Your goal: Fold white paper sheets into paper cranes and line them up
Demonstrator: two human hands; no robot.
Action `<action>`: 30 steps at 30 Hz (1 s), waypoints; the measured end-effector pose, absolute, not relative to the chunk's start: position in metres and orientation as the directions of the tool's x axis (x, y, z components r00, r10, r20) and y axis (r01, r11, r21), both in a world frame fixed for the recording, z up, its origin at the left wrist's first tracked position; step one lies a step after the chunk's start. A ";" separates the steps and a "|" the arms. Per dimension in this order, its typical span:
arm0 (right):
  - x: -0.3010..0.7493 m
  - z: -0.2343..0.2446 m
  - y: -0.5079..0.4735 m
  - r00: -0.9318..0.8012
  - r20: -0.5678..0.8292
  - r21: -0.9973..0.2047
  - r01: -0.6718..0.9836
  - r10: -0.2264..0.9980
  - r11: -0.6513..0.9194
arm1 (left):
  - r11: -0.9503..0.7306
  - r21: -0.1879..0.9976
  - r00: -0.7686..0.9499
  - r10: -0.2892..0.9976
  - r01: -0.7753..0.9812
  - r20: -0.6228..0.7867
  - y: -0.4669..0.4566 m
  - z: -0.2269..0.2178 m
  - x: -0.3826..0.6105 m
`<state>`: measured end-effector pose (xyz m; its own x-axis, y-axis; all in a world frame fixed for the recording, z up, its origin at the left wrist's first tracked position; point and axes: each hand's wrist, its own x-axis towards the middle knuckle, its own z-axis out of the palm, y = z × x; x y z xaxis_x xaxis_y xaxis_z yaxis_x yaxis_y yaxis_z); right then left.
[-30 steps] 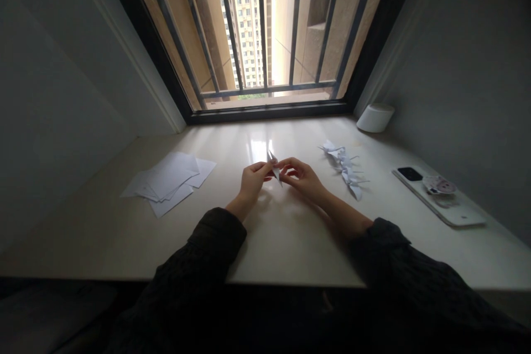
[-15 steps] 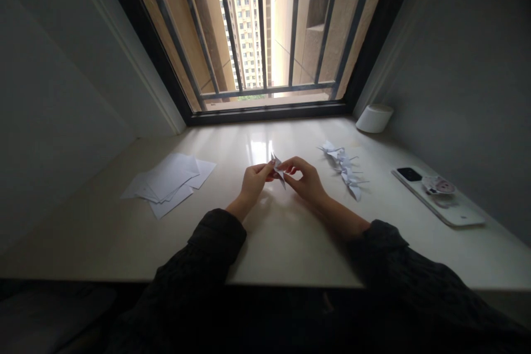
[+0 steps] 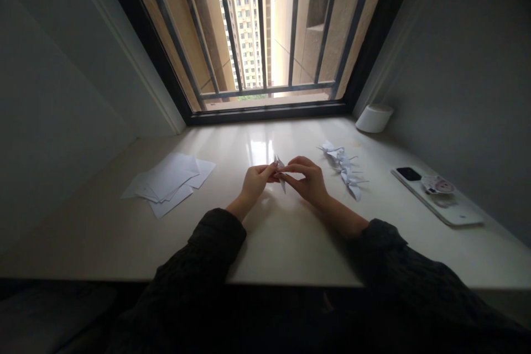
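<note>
A small folded white paper crane (image 3: 282, 183) is held between both hands above the middle of the white surface. My left hand (image 3: 256, 181) pinches it from the left, thumb on top. My right hand (image 3: 309, 178) grips its right side between thumb and fingertips. One pointed end sticks up past the fingers and another points down; the fingers cover its centre. Just right of my right hand, several finished paper cranes (image 3: 343, 165) sit in a row, touching one another.
Loose white paper sheets (image 3: 170, 177) lie overlapping at the left. On the right rests a white phone (image 3: 446, 204) with a round grip on its back. A white cylindrical object (image 3: 374, 118) stands in the back right corner, near the barred window (image 3: 265, 113).
The paper crane has shifted slightly right and down and turned a little more upright. My right hand's fingers have straightened and drawn closer together. Everything else stays put.
</note>
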<state>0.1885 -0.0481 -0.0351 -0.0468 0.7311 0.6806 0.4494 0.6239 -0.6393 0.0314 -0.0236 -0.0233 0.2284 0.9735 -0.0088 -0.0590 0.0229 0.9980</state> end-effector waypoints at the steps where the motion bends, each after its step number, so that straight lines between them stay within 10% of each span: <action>1: 0.189 -0.035 -0.048 -0.061 0.687 -0.627 0.453 0.724 0.634 | 0.028 0.998 0.239 0.971 -0.057 -0.014 -0.023 -0.024 0.032; 17: 0.183 -0.031 -0.053 -0.029 0.590 -0.739 0.382 0.807 0.555 | -0.008 0.998 0.252 0.967 -0.058 0.023 -0.023 -0.026 0.033; 30: 0.186 -0.031 -0.053 -0.110 0.649 -0.609 0.517 0.753 0.601 | -0.005 0.999 0.270 0.963 -0.048 0.018 -0.026 -0.021 0.034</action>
<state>0.1858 -0.0533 -0.0311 -0.1098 0.7528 0.6491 0.5172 0.6009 -0.6094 0.0340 -0.0257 -0.0215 0.2700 0.9627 0.0176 -0.0481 -0.0047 0.9988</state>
